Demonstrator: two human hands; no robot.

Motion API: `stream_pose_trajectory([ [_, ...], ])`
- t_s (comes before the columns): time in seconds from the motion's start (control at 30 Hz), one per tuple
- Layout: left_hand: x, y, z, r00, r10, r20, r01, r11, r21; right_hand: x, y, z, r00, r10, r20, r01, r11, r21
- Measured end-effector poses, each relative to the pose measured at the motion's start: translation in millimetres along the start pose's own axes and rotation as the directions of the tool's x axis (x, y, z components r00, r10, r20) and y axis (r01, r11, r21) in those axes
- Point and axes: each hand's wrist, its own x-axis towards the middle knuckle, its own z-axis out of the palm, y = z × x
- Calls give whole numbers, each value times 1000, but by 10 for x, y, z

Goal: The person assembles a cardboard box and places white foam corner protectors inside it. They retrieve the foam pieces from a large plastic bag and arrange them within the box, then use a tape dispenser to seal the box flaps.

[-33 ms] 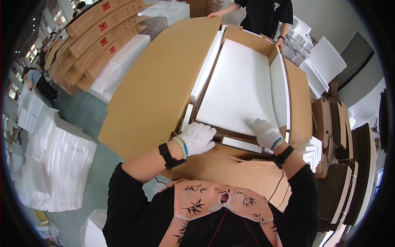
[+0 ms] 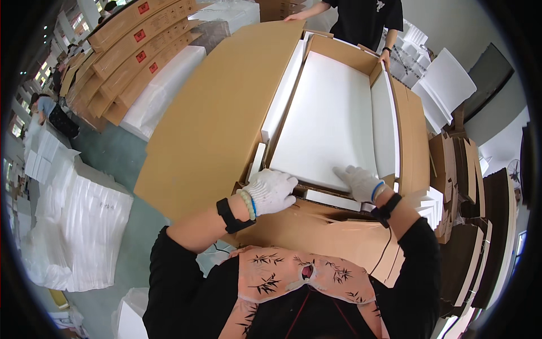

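A large open cardboard box (image 2: 220, 107) lies before me, its wide flap folded out to the left. A broad white panel (image 2: 324, 113) fills its inside, edged by white foam strips (image 2: 333, 199) along the walls. My left hand (image 2: 268, 191), in a white knit glove, is at the near left corner, its bent fingers hooked over the near wall. Gloved too, my right hand (image 2: 360, 183) reaches over the near right corner with fingers stretched out above the panel. Whether its fingertips touch the panel, I cannot tell.
A co-worker (image 2: 367, 22) in black stands at the box's far end, hands on its flap and far right corner. Stacked cartons (image 2: 141, 53) and wrapped white bundles (image 2: 93, 220) stand to the left. Cardboard sheets (image 2: 460, 254) and white foam pieces (image 2: 446, 79) line the right.
My right hand has shifted slightly left and downward over the near right corner. My left hand stays at the near left corner.
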Motion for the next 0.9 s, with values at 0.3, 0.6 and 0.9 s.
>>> stream_pose_trajectory([
  [0.3,-634,247,-420,962,-196,-188,145,957,-253,1333,-330,583,742,-488,460,552,834,-7],
  [0.6,-2092,1004,4,689,-723,-48,669,660,-342,663,714,1136,735,-500,458,544,838,43],
  [0.9,-2659,1507,407,613,-755,234,779,528,-337,68,548,222,921,-272,278,252,962,107],
])
